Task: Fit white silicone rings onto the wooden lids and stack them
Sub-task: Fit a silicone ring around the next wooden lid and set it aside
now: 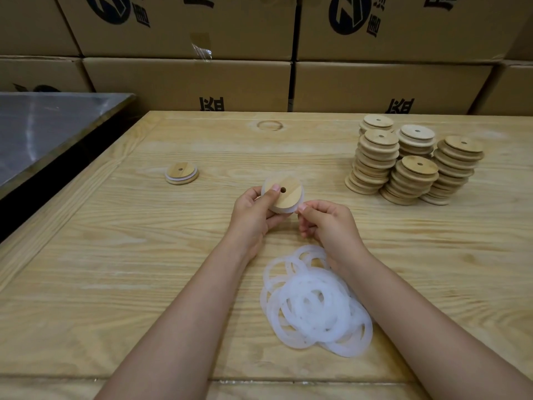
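My left hand (253, 215) grips a round wooden lid (287, 194) with a small centre hole, held tilted above the table, thumb on its face. A white silicone ring (300, 202) sits around the lid's rim. My right hand (328, 223) pinches that ring at the lid's lower right edge. A loose heap of white silicone rings (314, 304) lies on the table below my right wrist. One lid with a white ring on it (181, 173) lies flat at the left. Several stacks of bare wooden lids (412, 160) stand at the right.
The work surface is a pale wooden table (144, 269). A metal-topped bench (43, 131) adjoins it at the far left. Stacked cardboard boxes (187, 82) form a wall behind the table's far edge.
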